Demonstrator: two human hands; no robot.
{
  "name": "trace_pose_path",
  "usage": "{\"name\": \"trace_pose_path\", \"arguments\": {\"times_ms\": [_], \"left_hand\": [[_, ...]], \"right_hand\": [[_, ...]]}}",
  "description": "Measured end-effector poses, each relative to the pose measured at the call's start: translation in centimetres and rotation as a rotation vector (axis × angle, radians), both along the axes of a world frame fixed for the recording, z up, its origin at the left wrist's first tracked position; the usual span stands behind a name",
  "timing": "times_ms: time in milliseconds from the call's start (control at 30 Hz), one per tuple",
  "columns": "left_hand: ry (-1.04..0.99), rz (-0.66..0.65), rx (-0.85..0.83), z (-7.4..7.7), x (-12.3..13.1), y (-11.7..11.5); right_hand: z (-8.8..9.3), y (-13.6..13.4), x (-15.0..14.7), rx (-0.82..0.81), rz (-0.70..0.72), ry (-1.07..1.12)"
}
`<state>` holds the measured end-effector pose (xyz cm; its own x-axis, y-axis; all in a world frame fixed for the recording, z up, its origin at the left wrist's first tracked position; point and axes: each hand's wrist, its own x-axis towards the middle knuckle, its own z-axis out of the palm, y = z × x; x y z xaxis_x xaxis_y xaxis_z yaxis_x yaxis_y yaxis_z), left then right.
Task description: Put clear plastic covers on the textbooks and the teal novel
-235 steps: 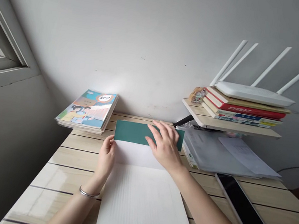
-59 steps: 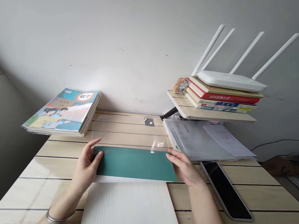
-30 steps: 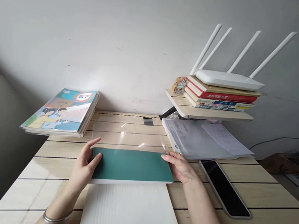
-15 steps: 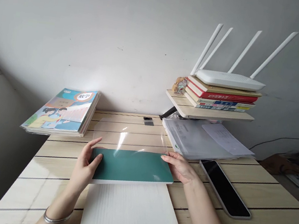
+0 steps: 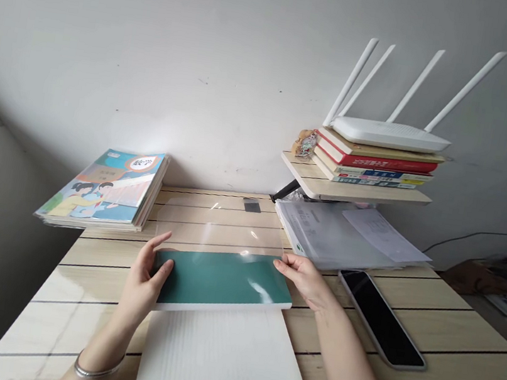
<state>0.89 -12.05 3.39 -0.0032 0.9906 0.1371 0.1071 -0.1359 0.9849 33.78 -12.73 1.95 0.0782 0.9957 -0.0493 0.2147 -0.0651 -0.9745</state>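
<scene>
A dark green book cover [image 5: 221, 281] with a white front edge is held just above the desk, tilted slightly. A clear plastic sleeve [image 5: 219, 226] lies over it and stretches beyond its far edge. At the left end, my left hand [image 5: 152, 267] grips the cover, thumb on top and forefinger raised. My right hand [image 5: 302, 278] pinches the plastic and the cover's far right corner between thumb and fingers. Beneath the near edge lies a white, paper-like surface [image 5: 228, 358]; whether it joins the green cover I cannot tell.
A black phone [image 5: 381, 320] lies right of my right hand. Picture-covered textbooks [image 5: 106, 187] are stacked at the back left. Plastic-covered papers [image 5: 337, 234] lie under a small shelf [image 5: 320, 187], which bears books [image 5: 376, 164] and a white router [image 5: 388, 134].
The right end of the green cover has shifted slightly left and away from me with my right hand. Glare on the plastic has moved. My left hand is almost still.
</scene>
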Motion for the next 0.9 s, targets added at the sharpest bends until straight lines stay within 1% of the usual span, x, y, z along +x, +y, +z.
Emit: {"name": "trace_pose_path", "arguments": {"times_ms": [100, 167, 233, 300, 367, 400, 500, 567, 700, 833, 900], "left_hand": [[0.047, 0.040, 0.035, 0.1, 0.1, 0.0], [0.087, 0.078, 0.059, 0.1, 0.3, 0.0], [0.108, 0.101, 0.073, 0.1, 0.5, 0.0], [0.105, 0.116, 0.075, 0.1, 0.7, 0.0], [0.086, 0.130, 0.071, 0.1, 0.8, 0.0], [0.075, 0.134, 0.066, 0.1, 0.8, 0.0], [0.057, 0.116, 0.043, 0.0, 0.7, 0.1], [0.070, 0.098, 0.029, 0.1, 0.6, 0.1], [0.090, 0.088, 0.033, 0.4, 0.2, 0.0], [0.080, 0.012, 0.004, 0.5, 0.0, 0.1], [0.073, 0.009, -0.011, 0.4, 0.0, 0.3]], "right_hand": [[-0.1, 0.0, 0.0, 0.020, -0.032, 0.010], [0.2, -0.2, 0.1, 0.019, -0.028, 0.042], [0.8, -0.6, 0.2, -0.006, 0.021, 0.117], [1.5, -1.0, 0.3, -0.038, 0.116, 0.195], [1.9, -1.3, 0.2, -0.050, 0.190, 0.212], [2.0, -1.3, 0.1, -0.049, 0.196, 0.192], [1.6, -1.1, -0.3, -0.038, 0.103, 0.109], [1.2, -0.8, -0.5, -0.044, 0.054, 0.102], [0.8, -0.6, -0.9, -0.044, 0.020, 0.140], [0.4, -0.5, -1.3, -0.013, -0.020, 0.129], [0.2, -0.4, -1.4, 0.014, -0.051, 0.112]]}}
